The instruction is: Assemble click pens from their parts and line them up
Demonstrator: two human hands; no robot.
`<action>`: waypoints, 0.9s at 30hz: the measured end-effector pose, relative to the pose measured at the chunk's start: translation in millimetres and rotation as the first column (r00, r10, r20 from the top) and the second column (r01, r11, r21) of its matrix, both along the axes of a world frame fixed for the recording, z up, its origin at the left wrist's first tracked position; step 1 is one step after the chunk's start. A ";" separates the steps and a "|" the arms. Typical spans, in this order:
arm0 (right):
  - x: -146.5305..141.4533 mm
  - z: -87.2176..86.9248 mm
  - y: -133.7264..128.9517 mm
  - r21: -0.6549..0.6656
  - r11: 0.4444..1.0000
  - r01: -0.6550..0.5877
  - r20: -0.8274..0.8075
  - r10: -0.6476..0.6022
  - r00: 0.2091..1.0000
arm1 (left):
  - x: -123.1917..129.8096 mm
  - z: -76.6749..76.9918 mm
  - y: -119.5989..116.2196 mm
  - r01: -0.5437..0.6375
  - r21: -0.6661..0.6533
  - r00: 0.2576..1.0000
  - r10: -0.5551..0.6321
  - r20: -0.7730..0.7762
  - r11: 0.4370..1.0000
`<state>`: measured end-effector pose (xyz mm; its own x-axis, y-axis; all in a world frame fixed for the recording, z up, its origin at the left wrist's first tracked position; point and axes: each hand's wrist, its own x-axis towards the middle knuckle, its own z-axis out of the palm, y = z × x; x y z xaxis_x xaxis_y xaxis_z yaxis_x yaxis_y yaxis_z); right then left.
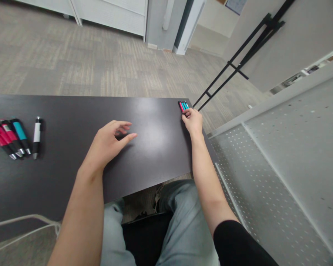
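At the far right corner of the dark table (pixel 152 162), a small row of pens (pixel 182 106) lies side by side, with red, teal and white barrels. My right hand (pixel 192 120) is on their near ends, thumb and fingers closed around a pen there; the fingers cover the lower parts, so which one is unclear. My left hand (pixel 111 140) hovers over the middle of the table, fingers and thumb apart, holding nothing. Off to its left lie a white and black pen (pixel 37 136), a teal pen (pixel 20 133) and several red pens (pixel 8 136) in an overlapping bunch.
A black metal frame (pixel 230 70) rises beside the right corner. The grey perforated panel (pixel 280 166) stands along the right side. A white cable-like loop (pixel 22 220) shows at lower left. White cabinets (pixel 113 16) stand across the carpeted floor (pixel 80 62).
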<state>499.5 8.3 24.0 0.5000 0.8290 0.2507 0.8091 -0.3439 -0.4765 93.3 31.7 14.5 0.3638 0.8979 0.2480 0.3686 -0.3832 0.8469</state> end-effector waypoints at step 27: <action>4.1 2.6 -3.2 0.002 1.000 0.019 -0.007 -0.019 1.000 | -0.1 -6.3 0.4 -0.046 0.011 0.998 0.045 0.039 0.999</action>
